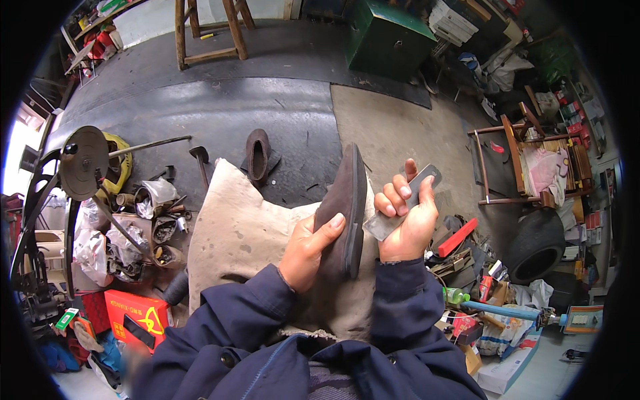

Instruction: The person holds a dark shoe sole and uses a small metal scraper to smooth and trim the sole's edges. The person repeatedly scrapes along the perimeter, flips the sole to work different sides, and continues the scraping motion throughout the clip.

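A dark brown shoe (337, 200) is tilted on its side above my lap, its black sole (360, 207) turned to the right. My left hand (310, 250) grips it around the upper, thumb pressed on the side near the sole. Just right of the sole, my right hand (413, 223) holds a flat grey metal blade (387, 223) with a hole near its upper end; it looks like a shoemaker's knife. A small gap separates blade and sole. Under the shoe, a stained beige apron (247, 233) covers my lap. A similar brown shoe (258, 157) rests on the floor ahead.
A hand-cranked machine with a round disc (85, 163) stands at left, beside pots of tools (163, 230) and a red box (137, 317). On the right are a red bar (458, 237), a tire (533, 247) and a wooden chair (513, 160). Farther off stand a green chest (387, 40) and wooden stool (213, 57).
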`<state>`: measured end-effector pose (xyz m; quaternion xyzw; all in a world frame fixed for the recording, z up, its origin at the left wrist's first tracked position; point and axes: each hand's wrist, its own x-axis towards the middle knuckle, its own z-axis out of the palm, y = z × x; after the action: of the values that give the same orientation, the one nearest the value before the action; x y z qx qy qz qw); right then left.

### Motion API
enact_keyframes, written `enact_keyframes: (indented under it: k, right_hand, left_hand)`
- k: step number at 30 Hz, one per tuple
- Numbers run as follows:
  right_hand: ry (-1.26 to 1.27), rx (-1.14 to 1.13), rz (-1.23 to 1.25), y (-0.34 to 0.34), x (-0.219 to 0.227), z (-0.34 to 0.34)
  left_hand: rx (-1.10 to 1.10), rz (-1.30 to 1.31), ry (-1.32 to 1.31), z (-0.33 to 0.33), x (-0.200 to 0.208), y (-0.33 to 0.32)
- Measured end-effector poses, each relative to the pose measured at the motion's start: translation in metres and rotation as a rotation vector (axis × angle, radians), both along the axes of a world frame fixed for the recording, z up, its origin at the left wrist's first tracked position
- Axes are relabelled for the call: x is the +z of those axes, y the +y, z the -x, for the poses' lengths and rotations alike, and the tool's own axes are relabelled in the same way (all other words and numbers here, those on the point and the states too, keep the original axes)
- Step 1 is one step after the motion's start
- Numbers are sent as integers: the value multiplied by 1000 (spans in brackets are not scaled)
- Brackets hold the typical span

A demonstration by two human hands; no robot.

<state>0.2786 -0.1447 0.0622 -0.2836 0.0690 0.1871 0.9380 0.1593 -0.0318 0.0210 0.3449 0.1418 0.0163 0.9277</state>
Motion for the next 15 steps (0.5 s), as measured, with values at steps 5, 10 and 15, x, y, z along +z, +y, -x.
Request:
enact_keyframes:
  k: [5,10,15]
  right_hand:
    - [8,14,24,4,-3,-2]
    - [-3,23,37,1,-5,-9]
    - [-7,22,49,-1,-6,-11]
  left_hand:
    - [-33,42,5,-6,-3,3]
    - [-52,44,14,-12,-6,1]
    - [-88,39,16,-15,-7,1]
